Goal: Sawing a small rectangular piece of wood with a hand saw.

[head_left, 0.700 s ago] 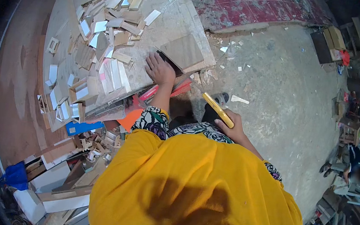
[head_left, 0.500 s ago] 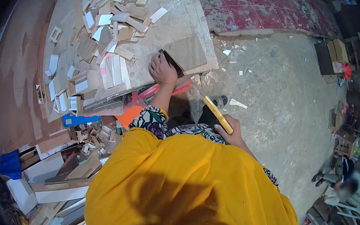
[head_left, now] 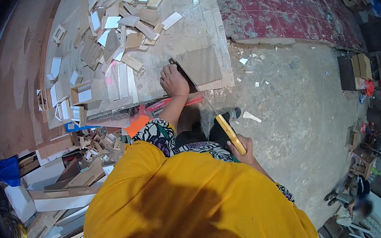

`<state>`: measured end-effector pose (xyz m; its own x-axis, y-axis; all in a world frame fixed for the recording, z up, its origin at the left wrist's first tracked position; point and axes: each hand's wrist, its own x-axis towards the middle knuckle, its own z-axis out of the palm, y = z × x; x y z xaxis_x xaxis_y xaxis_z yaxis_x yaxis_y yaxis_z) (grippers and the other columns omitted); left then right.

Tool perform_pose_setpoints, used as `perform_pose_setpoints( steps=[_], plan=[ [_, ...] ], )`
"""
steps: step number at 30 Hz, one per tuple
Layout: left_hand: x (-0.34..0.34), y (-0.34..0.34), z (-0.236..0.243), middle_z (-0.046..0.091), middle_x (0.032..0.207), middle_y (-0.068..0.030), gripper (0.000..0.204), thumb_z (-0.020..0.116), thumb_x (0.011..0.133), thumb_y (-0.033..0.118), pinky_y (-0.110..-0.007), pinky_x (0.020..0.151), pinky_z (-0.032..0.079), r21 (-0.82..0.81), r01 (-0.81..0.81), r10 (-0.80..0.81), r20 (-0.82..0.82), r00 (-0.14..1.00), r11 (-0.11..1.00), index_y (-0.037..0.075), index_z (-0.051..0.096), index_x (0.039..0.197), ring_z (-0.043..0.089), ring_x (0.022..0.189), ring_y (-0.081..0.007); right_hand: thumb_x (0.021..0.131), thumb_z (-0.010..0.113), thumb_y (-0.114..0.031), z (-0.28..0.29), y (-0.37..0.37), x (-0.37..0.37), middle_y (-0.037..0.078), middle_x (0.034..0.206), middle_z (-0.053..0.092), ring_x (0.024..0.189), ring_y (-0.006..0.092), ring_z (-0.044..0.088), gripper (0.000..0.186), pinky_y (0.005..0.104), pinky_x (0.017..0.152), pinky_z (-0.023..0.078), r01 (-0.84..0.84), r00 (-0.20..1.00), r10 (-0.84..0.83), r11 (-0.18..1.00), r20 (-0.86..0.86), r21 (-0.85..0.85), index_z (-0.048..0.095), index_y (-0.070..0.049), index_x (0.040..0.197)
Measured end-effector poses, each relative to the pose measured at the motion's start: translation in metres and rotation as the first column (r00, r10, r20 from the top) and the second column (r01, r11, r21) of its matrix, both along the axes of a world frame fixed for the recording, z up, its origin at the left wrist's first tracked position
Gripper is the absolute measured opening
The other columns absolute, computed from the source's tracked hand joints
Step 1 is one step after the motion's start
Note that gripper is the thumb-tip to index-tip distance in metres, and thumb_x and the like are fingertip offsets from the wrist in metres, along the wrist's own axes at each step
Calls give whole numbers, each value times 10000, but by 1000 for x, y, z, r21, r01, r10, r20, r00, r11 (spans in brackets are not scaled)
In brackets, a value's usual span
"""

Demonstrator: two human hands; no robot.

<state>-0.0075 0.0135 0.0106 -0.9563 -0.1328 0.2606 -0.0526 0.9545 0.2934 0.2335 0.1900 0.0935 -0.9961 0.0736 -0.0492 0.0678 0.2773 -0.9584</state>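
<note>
My left hand [head_left: 175, 81] is closed over a dark strip [head_left: 186, 76] at the near edge of the worktable. The strip lies along the left side of a square brown wooden board [head_left: 199, 66]. In my right hand [head_left: 243, 150] is the yellow handle of a hand saw [head_left: 230, 133], held low beyond the table's corner. Its thin blade runs up and left from the handle to the board's near corner. How far the blade reaches past the strip is hidden.
Wooden and white offcuts [head_left: 138, 23] are heaped on the worktable [head_left: 160, 51]. Scrap boards [head_left: 60, 189] pile up at the lower left. Chips and a sandalled foot [head_left: 235, 112] show on the concrete floor [head_left: 288, 115]. Another person [head_left: 358, 204] sits far right.
My right hand and the saw have shifted slightly down, and more of the thin blade shows. My left hand stays on the strip; the whole view has shifted a little.
</note>
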Motion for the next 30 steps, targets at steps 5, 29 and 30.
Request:
perform_pose_setpoints(
  steps=[5, 29, 30],
  plan=[
    [-1, 0, -2, 501, 1026, -80, 184, 427, 835, 142, -414, 815, 395, -11, -7, 7, -3, 1000, 1000, 111, 512, 995, 470, 1004, -273, 793, 608, -80, -8, -4, 6, 154, 671, 528, 555, 280, 532, 104, 323, 535, 419, -54, 998, 54, 998, 18, 17, 550, 3, 819],
    [-10, -2, -7, 562, 1020, -49, 189, 541, 804, 161, -401, 818, 414, 118, -116, 121, -36, 992, 986, 154, 599, 984, 520, 999, -241, 793, 640, -104, -15, -20, 18, 151, 926, 626, 749, 355, 622, 298, 377, 626, 500, -190, 959, 222, 965, -176, 182, 519, -120, 1064],
    [-8, 1, -5, 561, 1020, -46, 186, 534, 809, 166, -405, 813, 413, 65, -129, 131, -22, 991, 989, 156, 604, 981, 517, 999, -242, 795, 639, -101, -20, -19, 17, 154, 933, 626, 752, 354, 624, 299, 380, 624, 501, -204, 953, 237, 963, -190, 176, 519, -123, 1067]
  ],
)
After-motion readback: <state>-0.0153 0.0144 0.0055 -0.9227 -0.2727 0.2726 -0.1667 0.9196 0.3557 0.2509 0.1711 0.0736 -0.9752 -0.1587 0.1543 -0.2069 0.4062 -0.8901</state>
